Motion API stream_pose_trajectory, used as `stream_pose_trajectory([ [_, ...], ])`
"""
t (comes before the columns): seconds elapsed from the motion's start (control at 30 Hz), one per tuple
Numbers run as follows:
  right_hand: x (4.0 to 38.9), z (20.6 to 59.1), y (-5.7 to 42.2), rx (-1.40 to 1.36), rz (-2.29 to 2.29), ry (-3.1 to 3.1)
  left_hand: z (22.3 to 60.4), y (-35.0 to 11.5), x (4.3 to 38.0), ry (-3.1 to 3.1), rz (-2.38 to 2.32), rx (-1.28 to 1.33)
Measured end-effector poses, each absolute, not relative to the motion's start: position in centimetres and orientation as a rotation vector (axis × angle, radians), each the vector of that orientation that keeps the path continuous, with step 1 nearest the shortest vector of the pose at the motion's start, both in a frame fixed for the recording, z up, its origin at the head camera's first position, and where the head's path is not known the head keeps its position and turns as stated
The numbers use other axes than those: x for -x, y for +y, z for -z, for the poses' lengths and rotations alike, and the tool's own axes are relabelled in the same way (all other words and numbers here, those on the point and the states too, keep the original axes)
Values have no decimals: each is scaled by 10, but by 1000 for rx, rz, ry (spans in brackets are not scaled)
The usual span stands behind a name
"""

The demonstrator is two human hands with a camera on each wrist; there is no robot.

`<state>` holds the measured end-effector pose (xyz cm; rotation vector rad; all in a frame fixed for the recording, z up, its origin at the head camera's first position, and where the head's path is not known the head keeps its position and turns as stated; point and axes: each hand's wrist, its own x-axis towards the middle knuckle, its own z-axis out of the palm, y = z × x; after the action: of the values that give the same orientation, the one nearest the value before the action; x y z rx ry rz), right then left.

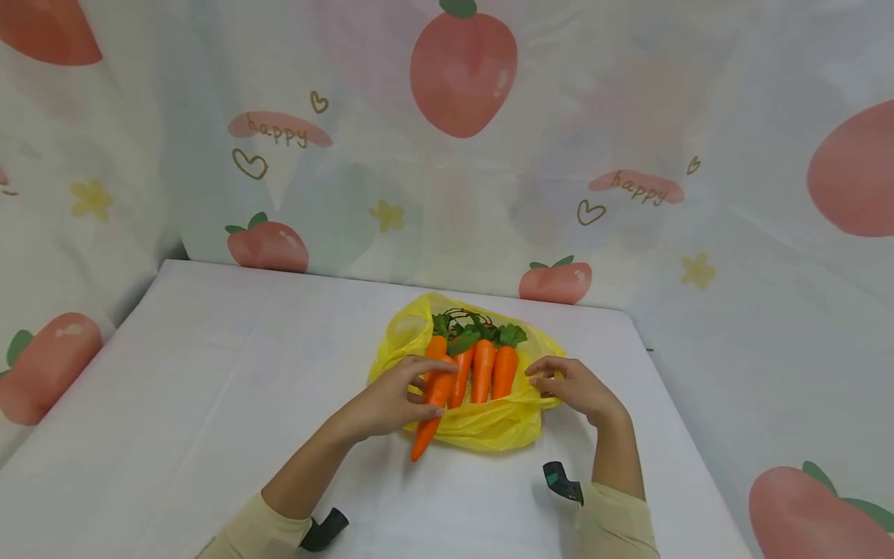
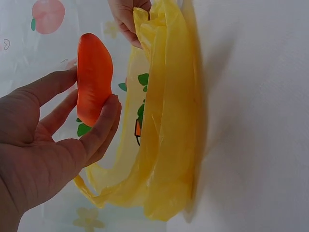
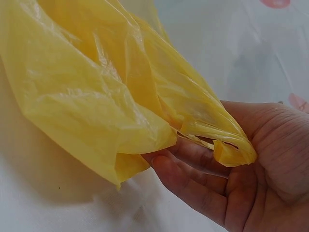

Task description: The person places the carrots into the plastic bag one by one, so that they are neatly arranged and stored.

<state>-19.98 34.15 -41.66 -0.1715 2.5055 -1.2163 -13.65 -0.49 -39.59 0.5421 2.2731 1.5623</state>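
Observation:
My left hand [image 1: 387, 397] pinches an orange carrot [image 1: 438, 388] between thumb and fingers, over the left side of a yellow plastic bag [image 1: 492, 432]. The carrot slants, its narrow tip pointing toward me past the bag's front rim. In the left wrist view this carrot [image 2: 93, 77] is clear of the bag [image 2: 171, 125]. At the bag's right end my right hand [image 1: 578, 386] holds the gathered edge; in the right wrist view the thin plastic [image 3: 227, 150] runs between the fingers and the palm. Several more carrots [image 1: 483, 371] with green leafy tops [image 1: 478, 332] lie side by side in the opened bag.
The bag rests on a white-covered table [image 1: 279, 349], toward its far side. Behind and at both sides hang printed curtains [image 1: 447, 202] with fruit patterns. Dark wrist mounts [image 1: 562, 481] jut from the sleeves above the table.

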Motion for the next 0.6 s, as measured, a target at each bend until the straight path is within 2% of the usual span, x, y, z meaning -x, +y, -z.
stream_pose_trajectory([
  [0.6, 201, 419, 341, 154, 1184, 2530, 409, 7, 158, 2341, -1570, -416],
])
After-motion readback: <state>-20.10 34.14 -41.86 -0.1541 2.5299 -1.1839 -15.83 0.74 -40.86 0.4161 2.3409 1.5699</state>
